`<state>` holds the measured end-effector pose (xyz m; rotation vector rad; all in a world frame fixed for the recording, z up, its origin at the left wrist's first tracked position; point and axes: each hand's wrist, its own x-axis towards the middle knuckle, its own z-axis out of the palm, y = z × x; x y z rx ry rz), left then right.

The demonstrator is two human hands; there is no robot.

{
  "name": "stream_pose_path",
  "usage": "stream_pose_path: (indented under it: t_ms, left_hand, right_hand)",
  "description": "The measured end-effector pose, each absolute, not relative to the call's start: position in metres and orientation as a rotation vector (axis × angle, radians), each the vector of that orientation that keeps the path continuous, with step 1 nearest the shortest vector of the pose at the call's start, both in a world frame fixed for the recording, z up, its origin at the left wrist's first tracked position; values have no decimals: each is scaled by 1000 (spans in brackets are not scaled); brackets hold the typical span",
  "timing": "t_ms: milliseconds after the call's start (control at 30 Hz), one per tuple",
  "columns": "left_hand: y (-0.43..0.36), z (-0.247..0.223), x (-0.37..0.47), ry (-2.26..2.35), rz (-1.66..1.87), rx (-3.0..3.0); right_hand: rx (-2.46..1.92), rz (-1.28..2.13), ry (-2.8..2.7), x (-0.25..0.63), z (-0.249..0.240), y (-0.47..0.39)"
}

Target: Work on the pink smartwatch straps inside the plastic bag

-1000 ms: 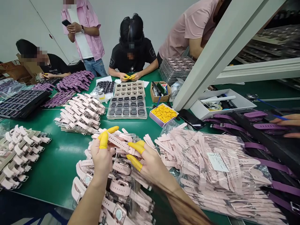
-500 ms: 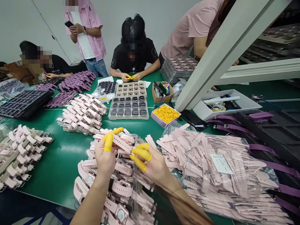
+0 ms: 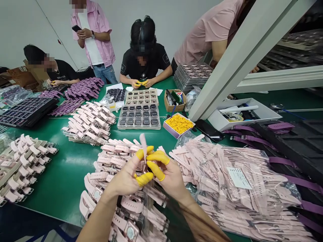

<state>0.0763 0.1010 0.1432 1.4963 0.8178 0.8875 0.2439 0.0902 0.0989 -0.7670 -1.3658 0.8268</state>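
My left hand (image 3: 125, 179) and my right hand (image 3: 173, 178) meet over the near stack of pink-strapped watches (image 3: 132, 205). Yellow finger cots cover several fingertips. A pale pink watch strap (image 3: 143, 143) stands upright between the fingertips, its free end pointing up. Fingers of both hands are closed around its lower end. A small dark part, perhaps a watch body, shows between the fingers of my right hand, mostly hidden. Under the hands, watches with pink straps lie in clear trays.
Right of my hands lie clear bags of pink straps (image 3: 227, 198). Ahead are a box of yellow finger cots (image 3: 179, 124), a tray of dark square pieces (image 3: 138, 117) and another pink-strap stack (image 3: 88, 122). A slanted metal post (image 3: 227, 60) rises at right. Several people are around the table.
My hands have come closer together. The strap has swung from lying slantwise between them to standing upright. My left hand has turned and moved right.
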Motion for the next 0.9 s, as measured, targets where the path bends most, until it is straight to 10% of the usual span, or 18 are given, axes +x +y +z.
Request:
stream_pose_path:
  t_ms: [633,900]
  left_hand:
    - [104,140,77,776,1049,1216]
    - [98,148,84,1059,1299,2036]
  right_hand:
    - [-576,1210,-1260,253,79,101]
    - [-863,536,-1577,251,87,95]
